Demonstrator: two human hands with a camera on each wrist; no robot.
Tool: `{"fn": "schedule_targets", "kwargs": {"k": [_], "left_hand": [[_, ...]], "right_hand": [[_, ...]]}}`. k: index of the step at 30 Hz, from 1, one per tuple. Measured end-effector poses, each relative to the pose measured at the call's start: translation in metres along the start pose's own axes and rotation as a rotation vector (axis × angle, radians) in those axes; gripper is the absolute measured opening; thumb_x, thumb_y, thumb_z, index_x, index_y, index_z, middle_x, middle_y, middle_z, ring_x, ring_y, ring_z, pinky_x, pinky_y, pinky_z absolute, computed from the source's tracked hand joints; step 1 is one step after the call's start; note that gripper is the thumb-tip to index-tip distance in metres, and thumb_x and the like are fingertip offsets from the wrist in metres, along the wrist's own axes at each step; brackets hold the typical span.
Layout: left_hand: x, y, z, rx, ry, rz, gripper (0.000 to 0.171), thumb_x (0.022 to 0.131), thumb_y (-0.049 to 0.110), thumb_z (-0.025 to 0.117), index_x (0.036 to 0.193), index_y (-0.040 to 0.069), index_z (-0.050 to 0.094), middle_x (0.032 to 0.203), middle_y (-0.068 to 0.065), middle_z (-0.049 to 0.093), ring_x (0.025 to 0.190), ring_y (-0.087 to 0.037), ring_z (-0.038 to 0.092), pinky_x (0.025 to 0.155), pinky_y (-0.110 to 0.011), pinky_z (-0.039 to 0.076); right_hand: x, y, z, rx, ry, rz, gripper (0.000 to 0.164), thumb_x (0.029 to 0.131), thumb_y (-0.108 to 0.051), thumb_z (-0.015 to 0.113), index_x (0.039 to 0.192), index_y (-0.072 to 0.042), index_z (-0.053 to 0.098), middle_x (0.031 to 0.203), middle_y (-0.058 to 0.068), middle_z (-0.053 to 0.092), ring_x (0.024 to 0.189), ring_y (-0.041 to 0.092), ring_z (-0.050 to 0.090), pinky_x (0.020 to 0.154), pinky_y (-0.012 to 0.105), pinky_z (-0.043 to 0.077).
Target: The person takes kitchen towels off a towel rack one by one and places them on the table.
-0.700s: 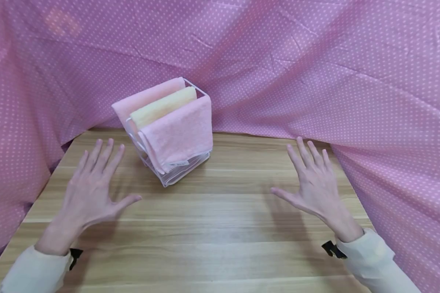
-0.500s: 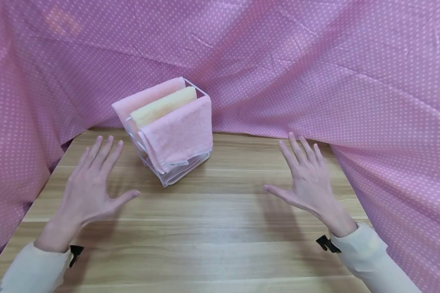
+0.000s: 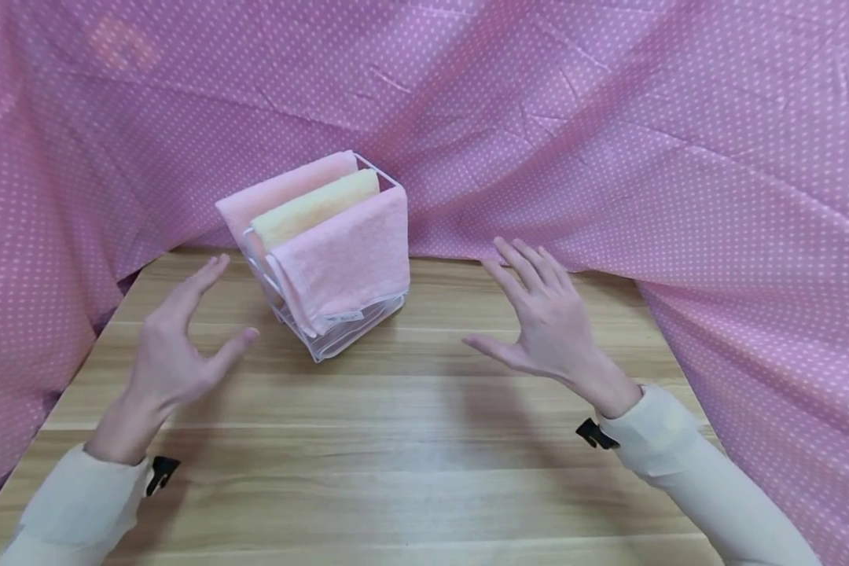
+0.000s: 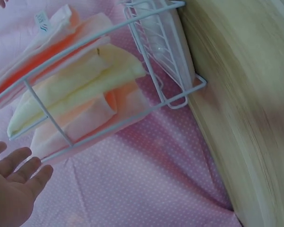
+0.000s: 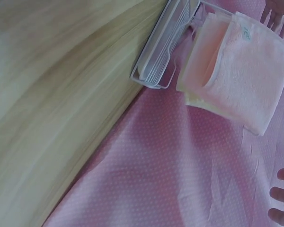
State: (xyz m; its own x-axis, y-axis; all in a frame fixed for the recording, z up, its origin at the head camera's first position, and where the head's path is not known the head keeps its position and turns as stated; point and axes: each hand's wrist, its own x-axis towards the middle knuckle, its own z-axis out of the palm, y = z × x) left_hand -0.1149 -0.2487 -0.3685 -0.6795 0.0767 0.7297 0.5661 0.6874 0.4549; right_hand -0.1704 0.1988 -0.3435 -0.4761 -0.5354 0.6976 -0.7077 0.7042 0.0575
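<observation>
A white wire towel rack [image 3: 357, 332] stands left of centre on the table. Over its bars hang a front pink towel [image 3: 350, 255], a yellow towel [image 3: 318, 208] and a back pink towel [image 3: 286, 182]. The front one carries a small white label [image 3: 344, 317]. My left hand [image 3: 170, 350] is just left of the rack, thumb spread from its slightly bent fingers, holding nothing. To the right of the rack, farther off, my right hand [image 3: 548, 326] hovers with fingers extended and apart. In the left wrist view, the fingertips [image 4: 38, 177] appear close to the rack's end bar.
The wood-grain table [image 3: 424, 472] reaches toward me. A pink polka-dot cloth [image 3: 538, 141] hangs behind it and along both sides. A flat tray [image 5: 165, 42] sits in the rack's base. Black clips [image 3: 597, 434] show at both sleeve cuffs.
My right hand has moved left and away from me, toward the rack. My left hand has turned sideways and come a little nearer to the rack. Rack and towels have stayed put.
</observation>
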Motion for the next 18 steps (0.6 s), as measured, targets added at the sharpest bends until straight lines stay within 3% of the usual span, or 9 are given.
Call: {"fn": "schedule_targets", "kwargs": {"k": [4,8,11,18], "left_hand": [[0.006,0.000,0.004,-0.104,0.054,-0.060,0.066,0.083,0.016,0.082,0.145,0.004,0.061,0.142,-0.023,0.067,0.133,0.007,0.058,0.118,-0.005,0.046],[0.013,0.002,0.006,-0.268,0.094,-0.122,0.060,0.081,-0.010,0.077,0.138,-0.004,0.063,0.135,-0.004,0.073,0.125,0.004,0.066,0.111,-0.010,0.056],[0.018,0.002,0.008,-0.382,0.145,-0.146,0.052,0.082,-0.016,0.072,0.133,-0.010,0.064,0.126,0.011,0.076,0.115,-0.001,0.072,0.104,-0.013,0.062],[0.029,-0.005,0.016,-0.592,0.247,-0.213,0.035,0.086,-0.017,0.071,0.120,-0.016,0.067,0.108,0.003,0.081,0.099,-0.007,0.077,0.091,-0.012,0.066]], "right_hand": [[0.016,-0.002,0.008,0.027,0.025,-0.057,0.092,0.094,-0.083,0.048,0.145,-0.007,0.059,0.154,0.016,0.060,0.143,0.038,0.055,0.127,0.055,0.047],[0.032,-0.004,0.015,0.059,0.059,-0.107,0.084,0.096,-0.078,0.052,0.140,-0.007,0.064,0.147,0.016,0.064,0.137,0.037,0.060,0.120,0.053,0.054],[0.044,-0.007,0.020,0.088,0.076,-0.133,0.076,0.096,-0.071,0.058,0.136,-0.008,0.066,0.143,0.016,0.067,0.133,0.039,0.062,0.114,0.054,0.059],[0.074,-0.014,0.028,0.174,0.060,-0.175,0.063,0.088,-0.049,0.080,0.135,-0.009,0.068,0.137,0.014,0.070,0.128,0.034,0.066,0.112,0.049,0.061]]}}
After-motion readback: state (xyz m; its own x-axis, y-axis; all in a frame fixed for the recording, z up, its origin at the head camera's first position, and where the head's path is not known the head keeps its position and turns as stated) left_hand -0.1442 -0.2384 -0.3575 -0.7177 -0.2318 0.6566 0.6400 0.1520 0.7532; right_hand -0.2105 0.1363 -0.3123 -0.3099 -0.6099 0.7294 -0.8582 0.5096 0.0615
